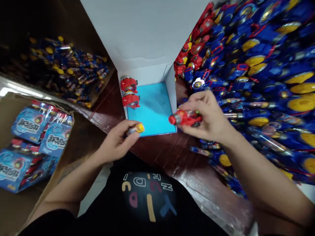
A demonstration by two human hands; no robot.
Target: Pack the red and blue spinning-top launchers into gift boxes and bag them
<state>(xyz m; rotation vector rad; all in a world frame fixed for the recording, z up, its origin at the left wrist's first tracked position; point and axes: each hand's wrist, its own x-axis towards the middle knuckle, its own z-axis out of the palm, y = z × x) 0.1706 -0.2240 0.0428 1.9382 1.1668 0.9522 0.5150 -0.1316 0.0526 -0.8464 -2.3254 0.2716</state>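
Note:
My right hand is closed around a red toy car, held tilted at the right wall of an open white box. Between thumb and fingers of my left hand is a small tube with a yellow cap, mostly hidden by the fingers, near the box's front left corner. Two red toys lie inside along the left wall, an upper red toy and a lower red toy. The rest of the light blue box floor shows bare.
Blue and yellow toys are heaped at right, with red toys behind. A carton at left holds many small yellow-capped tubes. Nearer, a carton contains blue printed packs. The dark red tabletop lies beneath.

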